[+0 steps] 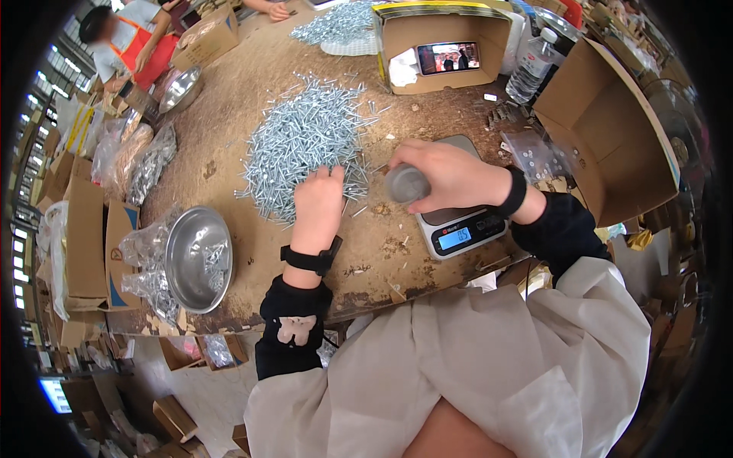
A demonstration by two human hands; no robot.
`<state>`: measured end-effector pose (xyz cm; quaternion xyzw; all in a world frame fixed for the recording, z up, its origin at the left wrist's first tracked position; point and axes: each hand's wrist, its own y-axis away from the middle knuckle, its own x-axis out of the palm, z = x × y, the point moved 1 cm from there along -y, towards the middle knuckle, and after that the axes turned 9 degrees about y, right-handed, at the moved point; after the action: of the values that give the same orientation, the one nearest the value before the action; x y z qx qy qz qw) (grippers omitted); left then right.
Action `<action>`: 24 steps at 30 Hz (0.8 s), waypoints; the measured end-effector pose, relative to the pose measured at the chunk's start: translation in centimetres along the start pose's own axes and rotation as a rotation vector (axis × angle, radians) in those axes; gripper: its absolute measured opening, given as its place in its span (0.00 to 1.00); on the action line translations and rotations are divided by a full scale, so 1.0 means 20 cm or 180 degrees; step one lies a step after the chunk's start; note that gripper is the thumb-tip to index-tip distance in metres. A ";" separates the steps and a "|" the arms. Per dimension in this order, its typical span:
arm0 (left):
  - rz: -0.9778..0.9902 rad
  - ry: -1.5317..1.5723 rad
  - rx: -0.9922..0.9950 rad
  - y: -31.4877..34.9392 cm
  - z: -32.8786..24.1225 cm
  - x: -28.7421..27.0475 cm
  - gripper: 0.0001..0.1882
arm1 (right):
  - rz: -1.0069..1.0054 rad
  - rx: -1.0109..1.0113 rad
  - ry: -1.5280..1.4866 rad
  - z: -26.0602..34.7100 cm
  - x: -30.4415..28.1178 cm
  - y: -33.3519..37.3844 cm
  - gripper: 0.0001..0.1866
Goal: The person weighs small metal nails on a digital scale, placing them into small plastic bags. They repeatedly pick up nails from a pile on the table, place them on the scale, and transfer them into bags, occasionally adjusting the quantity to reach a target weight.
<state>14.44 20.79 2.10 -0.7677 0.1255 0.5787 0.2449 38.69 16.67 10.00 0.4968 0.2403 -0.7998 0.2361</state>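
Note:
A big heap of silvery screws (301,141) lies on the worn wooden table. At its near edge is my left hand (319,202), palm down, its fingers curled closed among the screws; the fingertips are partly hidden. My right hand (450,177) is wrapped round a small grey cup (407,185), tilted with its round mouth toward me. The cup is held beside the digital scale (466,237), whose display is lit. My right wrist and hand cover part of the weighing plate (458,143).
To the left stands a steel bowl (200,259) with clear plastic bags. A carton (443,23) at the back holds a phone (448,58). On the right are a water bottle (532,67), a bag of small parts (538,156) and an open carton (611,130). A co-worker (137,38) is at far left.

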 end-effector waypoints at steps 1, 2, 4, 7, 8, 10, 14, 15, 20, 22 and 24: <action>-0.0013 0.0152 0.0012 0.00 0.01 -0.01 0.17 | -0.0102 -0.0041 -0.0028 0.00 0.02 -0.02 0.30; -0.0024 0.0307 0.0023 0.00 0.01 -0.02 0.17 | -0.0028 -0.0031 -0.0030 0.00 0.02 -0.04 0.30; -0.0183 0.0653 0.0011 0.01 0.03 -0.06 0.16 | 0.0109 -0.0045 -0.0066 0.01 0.04 -0.07 0.29; -0.0701 0.1384 -0.0135 0.01 0.06 -0.11 0.11 | 0.0445 0.0051 -0.0035 0.00 0.08 -0.14 0.31; -0.0767 0.1652 -0.0218 0.00 0.06 -0.14 0.11 | 0.0574 0.0130 -0.0036 0.00 0.09 -0.17 0.31; -0.0872 0.2222 -0.0376 -0.01 0.02 -0.20 0.10 | 0.0600 0.0264 -0.0103 -0.02 0.16 -0.23 0.32; -0.1074 0.3007 0.0490 -0.01 -0.06 -0.17 0.09 | 0.0528 0.0288 -0.0540 -0.02 0.21 -0.35 0.30; -0.0943 0.2984 0.0382 0.01 -0.10 -0.19 0.09 | 0.0488 0.0263 -0.0661 -0.04 0.23 -0.37 0.31; -0.1183 0.2640 0.0905 0.01 -0.10 -0.23 0.09 | 0.0117 0.0344 -0.1403 -0.01 0.20 -0.33 0.25; -0.1269 0.2723 0.1134 0.02 -0.13 -0.23 0.08 | -0.0039 0.0129 -0.1663 -0.03 0.21 -0.30 0.27; -0.1349 0.2666 0.1295 0.03 -0.15 -0.25 0.09 | -0.0073 0.0152 -0.1662 -0.03 0.18 -0.27 0.28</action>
<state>15.01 18.24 7.33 -0.8791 0.1646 0.1228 0.4301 34.24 20.73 7.26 0.2763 0.1579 -0.9090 0.2693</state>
